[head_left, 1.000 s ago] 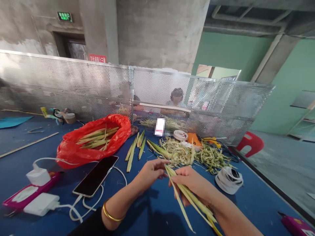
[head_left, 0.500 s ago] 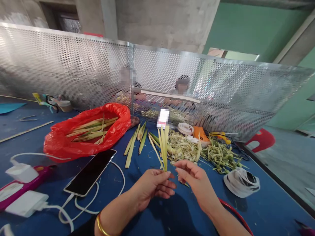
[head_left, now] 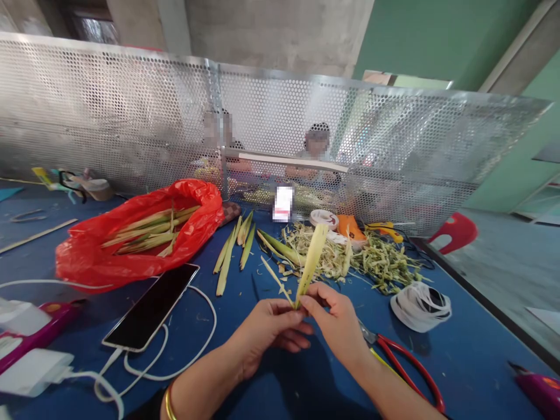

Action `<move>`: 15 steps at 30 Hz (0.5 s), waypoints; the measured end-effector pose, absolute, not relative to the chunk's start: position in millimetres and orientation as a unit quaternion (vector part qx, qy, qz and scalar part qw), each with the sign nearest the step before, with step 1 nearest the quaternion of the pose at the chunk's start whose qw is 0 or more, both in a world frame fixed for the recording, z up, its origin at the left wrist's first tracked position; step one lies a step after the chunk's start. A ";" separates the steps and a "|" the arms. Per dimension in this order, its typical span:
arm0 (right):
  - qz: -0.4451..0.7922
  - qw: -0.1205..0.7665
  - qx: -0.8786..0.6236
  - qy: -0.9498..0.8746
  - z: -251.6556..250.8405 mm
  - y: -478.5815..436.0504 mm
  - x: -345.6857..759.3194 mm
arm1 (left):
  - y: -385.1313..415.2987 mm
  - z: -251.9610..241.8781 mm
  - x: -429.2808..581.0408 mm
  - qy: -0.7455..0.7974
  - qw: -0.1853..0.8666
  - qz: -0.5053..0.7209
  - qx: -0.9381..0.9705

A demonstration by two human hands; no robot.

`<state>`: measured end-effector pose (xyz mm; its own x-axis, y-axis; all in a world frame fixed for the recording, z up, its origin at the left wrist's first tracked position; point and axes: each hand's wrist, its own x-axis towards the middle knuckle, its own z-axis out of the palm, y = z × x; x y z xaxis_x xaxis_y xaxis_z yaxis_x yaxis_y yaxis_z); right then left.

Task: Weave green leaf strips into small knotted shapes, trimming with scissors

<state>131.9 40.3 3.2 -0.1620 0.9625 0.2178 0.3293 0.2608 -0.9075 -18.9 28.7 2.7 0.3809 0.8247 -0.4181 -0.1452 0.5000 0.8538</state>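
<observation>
Head cam: left hand point(head_left: 266, 329) and right hand point(head_left: 339, 321) pinch leaf point(head_left: 311, 259), tip toward 1 o'clock; uneven tug could rip it.

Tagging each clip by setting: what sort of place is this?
Probably a handcraft workshop: a blue worktable backed by a perforated metal screen, heaped leaf trimmings, and the left hand and right hand pinching a leaf strip beside red-handled scissors.

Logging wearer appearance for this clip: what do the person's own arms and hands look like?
The left hand and right hand are ungloved, no rings visible. A thin gold bangle circles the left wrist, with a dark sleeve edge behind it. The right forearm shows no sleeve.
</observation>
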 end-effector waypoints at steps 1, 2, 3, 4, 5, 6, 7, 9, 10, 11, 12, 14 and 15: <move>0.371 0.432 -0.480 -0.667 3.4 40.3 132.6 | 28.3 3.5 -18.9 0.449 0.741 0.333 0.373; 0.369 0.434 -0.480 -0.667 3.5 40.1 133.2 | 28.0 4.2 -18.9 0.450 0.740 0.338 0.369; 0.361 0.437 -0.481 -0.669 3.3 39.8 133.5 | 27.9 4.7 -18.8 0.452 0.738 0.340 0.367; 0.351 0.439 -0.482 -0.672 3.0 39.4 133.5 | 27.9 5.0 -18.8 0.453 0.737 0.341 0.368; 0.341 0.442 -0.484 -0.673 2.7 38.9 133.4 | 28.0 5.0 -18.7 0.455 0.735 0.342 0.370; 0.335 0.446 -0.487 -0.672 2.5 38.3 133.0 | 28.3 4.8 -18.6 0.456 0.732 0.342 0.372; 0.334 0.451 -0.489 -0.668 2.4 37.8 132.7 | 28.5 4.5 -18.4 0.458 0.730 0.341 0.375; 0.342 0.462 -0.495 -0.652 2.9 37.1 132.0 | 28.9 4.2 -17.5 0.464 0.725 0.338 0.380; 0.348 0.467 -0.495 -0.645 3.5 37.0 131.9 | 29.0 4.3 -17.0 0.467 0.722 0.337 0.384; 0.352 0.470 -0.494 -0.642 4.2 37.0 132.0 | 28.9 4.6 -16.3 0.469 0.719 0.335 0.388; 0.356 0.470 -0.490 -0.642 5.0 37.2 132.2 | 28.8 5.0 -15.7 0.471 0.717 0.332 0.392; 0.366 0.471 -0.482 -0.642 6.4 37.6 132.6 | 28.5 5.8 -14.7 0.474 0.717 0.325 0.394; 0.371 0.471 -0.479 -0.641 6.8 37.6 132.8 | 28.5 5.9 -14.5 0.474 0.718 0.324 0.392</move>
